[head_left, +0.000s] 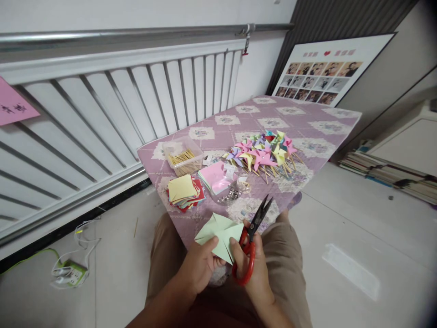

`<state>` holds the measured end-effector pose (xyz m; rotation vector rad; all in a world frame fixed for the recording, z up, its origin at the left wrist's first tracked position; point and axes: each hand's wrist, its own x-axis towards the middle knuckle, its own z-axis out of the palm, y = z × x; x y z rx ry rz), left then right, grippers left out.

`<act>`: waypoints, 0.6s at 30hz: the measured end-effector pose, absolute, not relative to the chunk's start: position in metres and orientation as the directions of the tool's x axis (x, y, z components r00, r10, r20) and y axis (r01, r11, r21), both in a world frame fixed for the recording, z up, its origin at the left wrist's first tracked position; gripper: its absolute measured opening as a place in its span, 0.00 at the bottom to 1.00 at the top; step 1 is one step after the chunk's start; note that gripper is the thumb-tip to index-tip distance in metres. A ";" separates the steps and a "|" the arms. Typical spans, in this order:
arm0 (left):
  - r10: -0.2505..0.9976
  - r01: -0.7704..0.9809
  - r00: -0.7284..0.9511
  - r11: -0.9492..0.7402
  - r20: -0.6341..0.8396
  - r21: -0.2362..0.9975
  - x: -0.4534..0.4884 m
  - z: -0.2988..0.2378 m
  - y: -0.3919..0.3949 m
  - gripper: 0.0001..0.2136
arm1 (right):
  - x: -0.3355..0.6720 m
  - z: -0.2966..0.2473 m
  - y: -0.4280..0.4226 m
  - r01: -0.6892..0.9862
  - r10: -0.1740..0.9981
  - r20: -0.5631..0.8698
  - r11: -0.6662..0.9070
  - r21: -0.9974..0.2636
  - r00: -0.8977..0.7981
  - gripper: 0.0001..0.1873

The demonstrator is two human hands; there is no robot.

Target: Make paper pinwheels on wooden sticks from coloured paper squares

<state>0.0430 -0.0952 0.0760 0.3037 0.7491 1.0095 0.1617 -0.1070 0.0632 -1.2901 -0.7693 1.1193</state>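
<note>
A pale green paper square (pixel 221 231), slit in from its corners, is held low over my lap at the table's near corner. My left hand (pixel 201 264) pinches its left side, thumb on top. In my right hand (pixel 254 264) are red-handled scissors (pixel 251 232), black blades slightly apart and pointing away to the upper right; this hand's thumb also presses on the paper's right side. Just beyond lie a stack of coloured paper squares (pixel 184 191), a pink paper stack (pixel 215 175) and a bag of small metal pins (pixel 230 196).
Finished paper pinwheels (pixel 262 155) on sticks are heaped mid-table. A clear plastic box (pixel 184 157) of wooden sticks stands near the left edge. A white radiator (pixel 136 100) runs along the wall; a power strip (pixel 70 273) with cords lies on the floor at left.
</note>
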 end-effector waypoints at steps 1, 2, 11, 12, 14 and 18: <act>0.854 -0.655 0.285 0.505 -0.436 0.562 0.045 0.078 -0.094 0.20 | 0.162 0.064 -0.107 -0.206 0.939 -0.144 -0.081 -0.975 0.313 0.32; 0.855 -0.659 0.267 0.499 -0.445 0.563 0.046 0.081 -0.093 0.20 | 0.162 0.065 -0.106 -0.207 0.940 -0.143 -0.081 -0.975 0.311 0.32; 0.878 -0.690 0.271 0.463 -0.394 0.556 0.046 0.087 -0.083 0.10 | 0.166 0.071 -0.102 -0.226 0.951 -0.139 -0.076 -0.971 0.277 0.29; 0.885 -0.693 0.254 0.448 -0.391 0.565 0.044 0.085 -0.081 0.08 | 0.168 0.070 -0.102 -0.223 0.955 -0.123 -0.062 -0.973 0.271 0.28; 0.894 -0.691 0.197 0.418 -0.403 0.590 0.038 0.082 -0.076 0.05 | 0.175 0.067 -0.104 -0.209 0.962 -0.098 -0.044 -0.977 0.253 0.27; 0.882 -0.706 0.048 0.361 -0.468 0.609 0.025 0.084 -0.065 0.11 | 0.192 0.063 -0.113 -0.165 0.991 -0.071 -0.051 -0.985 0.115 0.25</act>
